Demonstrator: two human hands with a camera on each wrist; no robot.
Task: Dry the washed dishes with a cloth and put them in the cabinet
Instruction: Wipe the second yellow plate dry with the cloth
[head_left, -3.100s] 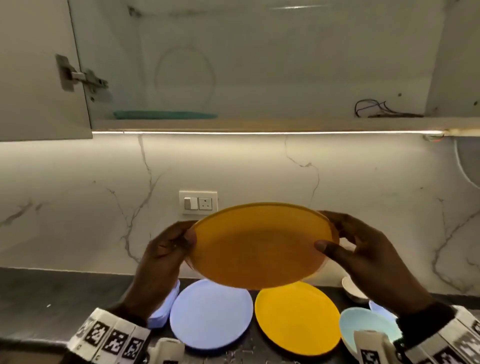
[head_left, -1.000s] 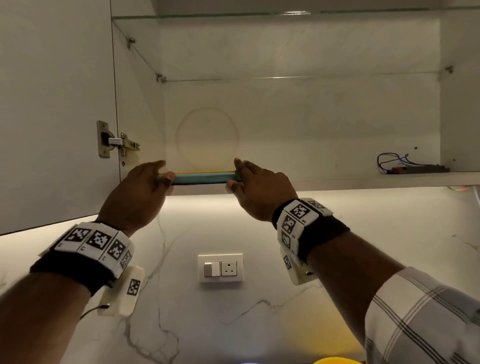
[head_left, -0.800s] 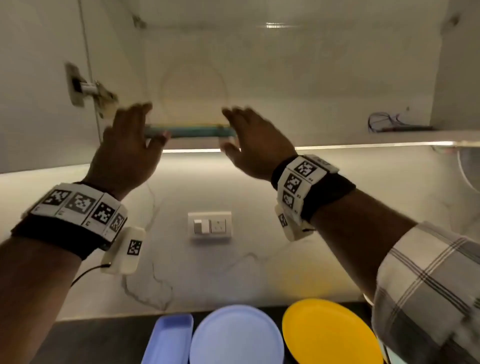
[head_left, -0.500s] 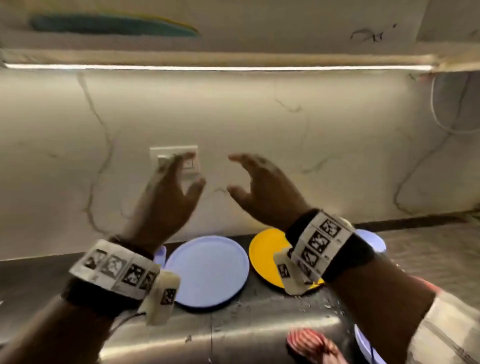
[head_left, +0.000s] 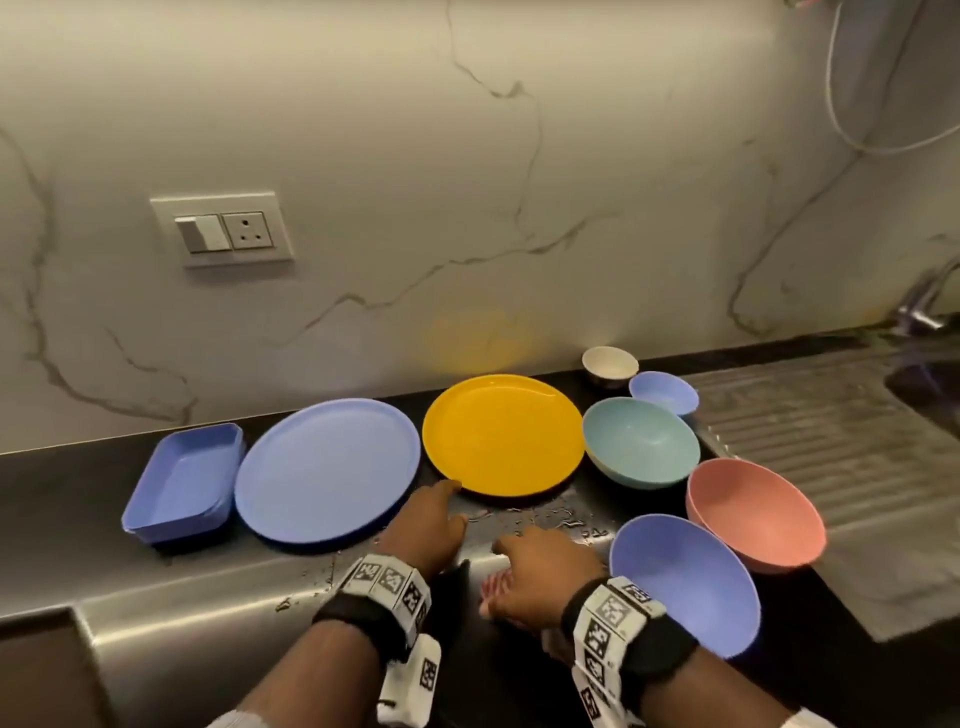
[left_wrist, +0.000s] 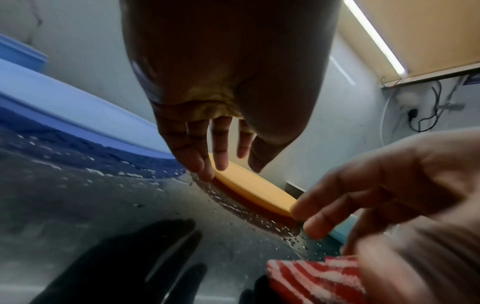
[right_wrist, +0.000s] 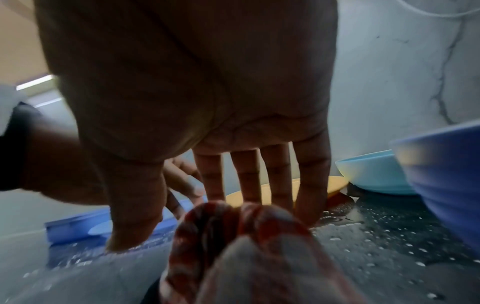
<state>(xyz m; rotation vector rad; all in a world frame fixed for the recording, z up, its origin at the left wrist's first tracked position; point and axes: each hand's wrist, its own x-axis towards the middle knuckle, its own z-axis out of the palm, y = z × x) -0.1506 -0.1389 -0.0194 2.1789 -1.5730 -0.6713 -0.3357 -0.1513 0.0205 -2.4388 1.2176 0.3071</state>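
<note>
Both hands (head_left: 423, 525) (head_left: 540, 577) now lowered, seemingly empty, near yellow plate (head_left: 501, 434).

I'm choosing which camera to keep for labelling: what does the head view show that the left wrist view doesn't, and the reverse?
Head only: the salmon-pink bowl, small white bowl and wall socket. Left wrist only: the lit strip light under the cabinet, and the left hand's fingers straight, reaching for the plate. Both: the round yellow plate, the left hand, the red-and-white striped cloth.

Dim warm light, glary steel, blurred wrist views
</note>
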